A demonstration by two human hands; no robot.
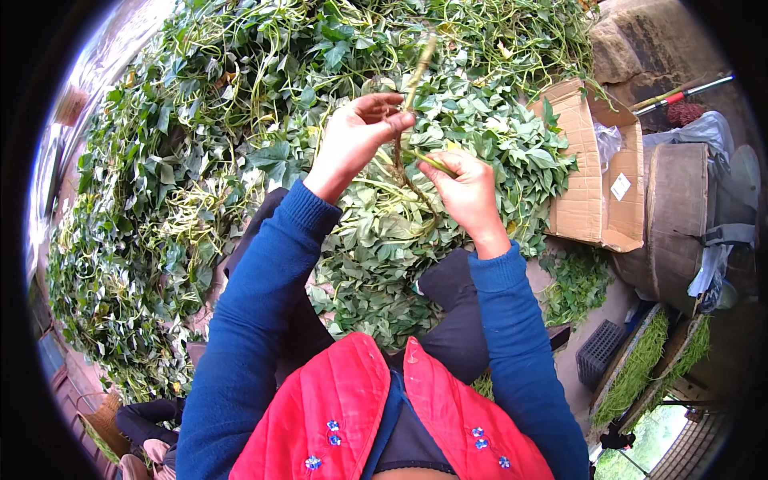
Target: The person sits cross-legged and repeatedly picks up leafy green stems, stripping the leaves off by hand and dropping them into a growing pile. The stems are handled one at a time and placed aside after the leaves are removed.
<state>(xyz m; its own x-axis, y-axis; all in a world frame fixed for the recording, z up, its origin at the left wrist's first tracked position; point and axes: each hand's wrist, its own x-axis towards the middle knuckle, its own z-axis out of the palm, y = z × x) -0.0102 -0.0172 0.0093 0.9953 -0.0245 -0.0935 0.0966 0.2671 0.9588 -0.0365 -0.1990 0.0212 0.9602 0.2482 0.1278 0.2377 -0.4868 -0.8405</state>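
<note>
My left hand (352, 142) is closed, thumb against fingers, on a leafless vine stem (418, 74). Its pale upper end sticks up past the fingers and is blurred, while a thin brown part hangs below. Just to the right and a little nearer, my right hand (469, 190) pinches a short green stalk (430, 162) that meets the stem. Both hands are held over a pile of loose green leaves (376, 280) between my legs. Behind and to the left spreads a large heap of leafy vines (192, 120).
At the right stands an open cardboard box (572, 164) with clear plastic in it, beside a large brown container (676, 216). Nearer are a dark plastic crate (600, 352) and baskets of cut greens (636, 368). Part of another person (148, 420) shows at the lower left, near a woven basket (106, 420).
</note>
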